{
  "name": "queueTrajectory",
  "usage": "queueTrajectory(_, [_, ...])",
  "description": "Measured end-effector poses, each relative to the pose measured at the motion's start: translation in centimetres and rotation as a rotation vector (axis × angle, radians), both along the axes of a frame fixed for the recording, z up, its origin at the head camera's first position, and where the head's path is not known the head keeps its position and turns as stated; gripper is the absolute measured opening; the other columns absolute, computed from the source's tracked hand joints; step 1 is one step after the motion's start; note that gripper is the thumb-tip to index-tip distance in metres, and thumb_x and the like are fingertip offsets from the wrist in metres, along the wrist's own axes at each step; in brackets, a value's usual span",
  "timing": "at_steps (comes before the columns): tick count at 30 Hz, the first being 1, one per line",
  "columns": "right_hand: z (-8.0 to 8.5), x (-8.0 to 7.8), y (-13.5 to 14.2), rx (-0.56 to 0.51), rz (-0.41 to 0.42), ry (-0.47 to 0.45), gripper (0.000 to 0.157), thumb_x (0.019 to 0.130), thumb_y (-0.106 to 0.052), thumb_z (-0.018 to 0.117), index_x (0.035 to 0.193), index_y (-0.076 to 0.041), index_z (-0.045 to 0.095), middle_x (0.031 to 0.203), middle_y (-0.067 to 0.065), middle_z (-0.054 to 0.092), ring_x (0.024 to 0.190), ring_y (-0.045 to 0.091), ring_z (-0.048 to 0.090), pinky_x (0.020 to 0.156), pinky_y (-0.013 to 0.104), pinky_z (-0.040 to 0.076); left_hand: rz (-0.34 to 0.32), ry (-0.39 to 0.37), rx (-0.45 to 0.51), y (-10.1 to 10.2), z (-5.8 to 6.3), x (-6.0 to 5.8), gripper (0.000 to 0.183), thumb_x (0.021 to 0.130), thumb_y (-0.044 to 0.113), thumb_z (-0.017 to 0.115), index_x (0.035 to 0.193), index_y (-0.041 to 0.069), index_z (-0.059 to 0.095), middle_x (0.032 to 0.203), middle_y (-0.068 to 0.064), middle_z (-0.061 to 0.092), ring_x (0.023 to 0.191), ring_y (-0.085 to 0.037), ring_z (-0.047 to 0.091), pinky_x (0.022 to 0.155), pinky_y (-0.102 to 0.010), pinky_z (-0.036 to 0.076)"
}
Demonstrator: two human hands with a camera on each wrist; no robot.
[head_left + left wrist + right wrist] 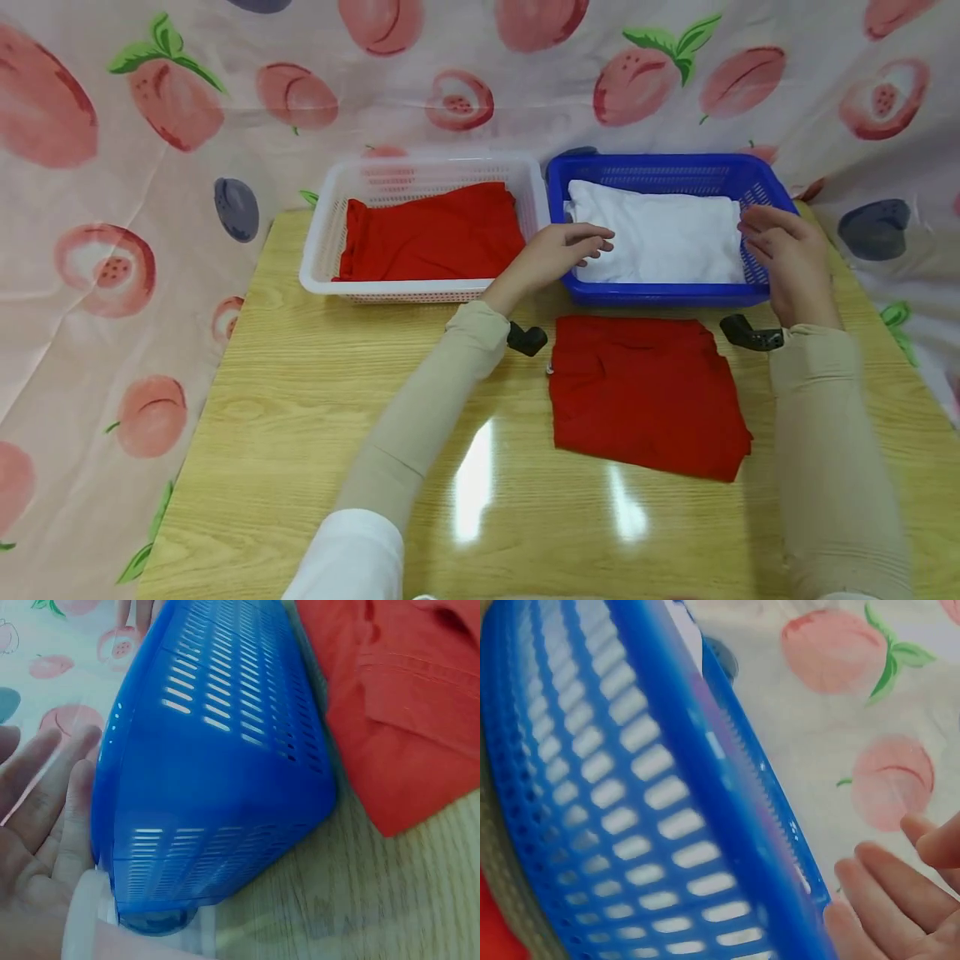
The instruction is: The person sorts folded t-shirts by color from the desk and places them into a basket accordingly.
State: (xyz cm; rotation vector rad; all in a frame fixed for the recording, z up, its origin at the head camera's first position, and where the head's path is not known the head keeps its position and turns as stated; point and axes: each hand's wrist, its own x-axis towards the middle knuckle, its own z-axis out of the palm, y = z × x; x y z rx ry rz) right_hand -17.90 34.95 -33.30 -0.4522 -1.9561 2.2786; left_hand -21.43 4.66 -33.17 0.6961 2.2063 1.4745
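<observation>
White cloth (pixel 663 237) lies between fingers of left hand (pixel 558 254) and right hand (pixel 793 262), long axis hand-to-hand; left nearer. Fingers loose, holding nothing.

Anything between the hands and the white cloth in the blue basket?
Nothing visible: the left hand and right hand are at opposite ends of the blue basket, whose top is open above the white cloth.

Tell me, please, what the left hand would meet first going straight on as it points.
The left hand would probably meet the white cloth in the blue basket first, though depth is unclear.
</observation>
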Motion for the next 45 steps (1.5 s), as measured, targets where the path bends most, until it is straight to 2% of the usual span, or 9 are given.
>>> queueTrajectory(2, [0.0,0.7,-0.3,-0.094,-0.016,0.067,0.032,0.092,-0.001,0.04,0.119,-0.006,0.056,0.129,0.009,0.045,0.117,0.019,0.045,0.097,0.024,0.032,-0.02,-0.01,0.021,-0.3,0.5,0.4,0.03,0.094,0.023,0.045,0.121,0.014,0.056,0.109,0.0,0.062,0.1,-0.016,0.055,0.083,-0.028,0.045])
queueTrajectory(6, [0.0,2.0,-0.8,-0.101,0.019,0.127,0.027,0.09,-0.007,0.051,0.116,-0.002,0.057,0.121,0.013,0.052,0.107,0.024,0.053,0.083,0.024,0.045,-0.044,-0.003,0.027,-0.5,0.0,0.4,0.029,0.094,0.023,0.045,0.119,0.014,0.057,0.106,-0.001,0.063,0.098,-0.017,0.056,0.083,-0.027,0.044])
queueTrajectory(12, [0.5,3.7,-1.4,-0.03,0.229,0.141,0.036,0.09,-0.013,0.052,0.123,0.001,0.05,0.116,0.014,0.056,0.101,0.024,0.057,0.077,0.024,0.048,-0.082,0.046,0.046,-0.7,-1.7,0.6,0.026,0.094,0.025,0.045,0.115,0.019,0.059,0.101,0.002,0.064,0.09,-0.011,0.058,0.077,-0.019,0.045])
queueTrajectory(15, [0.7,4.5,-2.0,0.054,0.35,0.139,0.037,0.092,-0.013,0.048,0.126,0.001,0.046,0.117,0.014,0.056,0.101,0.022,0.057,0.079,0.022,0.047,-0.102,0.071,0.025,-0.9,-1.8,1.5,0.026,0.094,0.027,0.045,0.115,0.022,0.059,0.097,0.008,0.063,0.085,-0.009,0.059,0.073,-0.022,0.047])
queueTrajectory(18, [0.2,5.6,-2.4,0.061,0.398,0.151,0.037,0.093,-0.011,0.045,0.128,0.004,0.043,0.118,0.016,0.055,0.102,0.024,0.056,0.081,0.023,0.046,-0.133,0.065,-0.006,-0.9,-1.8,2.8,0.026,0.094,0.029,0.045,0.115,0.023,0.059,0.094,0.01,0.063,0.083,-0.011,0.059,0.068,-0.026,0.048])
queueTrajectory(24, [-1.3,7.4,-2.9,-0.077,0.364,0.181,0.037,0.093,-0.006,0.043,0.127,0.008,0.041,0.119,0.02,0.052,0.105,0.028,0.054,0.082,0.029,0.047,-0.183,0.01,-0.012,-1.4,-2.5,5.0,0.027,0.094,0.027,0.045,0.115,0.019,0.059,0.092,0.008,0.063,0.08,-0.013,0.061,0.068,-0.028,0.048])
queueTrajectory(31, [-3.5,8.8,-2.8,-0.236,0.335,0.214,0.036,0.094,-0.001,0.039,0.128,0.011,0.037,0.117,0.022,0.054,0.101,0.032,0.055,0.084,0.034,0.046,-0.208,-0.034,0.146,-2.9,-4.1,6.7,0.025,0.094,0.024,0.045,0.113,0.016,0.06,0.095,0.0,0.065,0.079,-0.018,0.061,0.067,-0.038,0.049])
queueTrajectory(37, [-5.2,9.4,-2.6,-0.393,0.283,0.213,0.036,0.094,-0.001,0.037,0.129,0.009,0.037,0.117,0.021,0.055,0.101,0.032,0.056,0.084,0.035,0.046,-0.185,-0.132,0.239,-4.0,-5.7,7.6,0.027,0.094,0.021,0.046,0.114,0.008,0.059,0.098,-0.012,0.064,0.08,-0.025,0.061,0.064,-0.046,0.048])
queueTrajectory(45, [-6.6,9.6,-2.5,-0.589,0.13,0.236,0.033,0.093,0.002,0.04,0.125,0.009,0.043,0.106,0.022,0.059,0.094,0.034,0.058,0.078,0.036,0.048,-0.089,-0.29,0.318,-4.9,-8.1,8.5,0.03,0.093,0.023,0.047,0.118,0.008,0.056,0.098,-0.007,0.064,0.083,-0.022,0.062,0.074,-0.046,0.048])
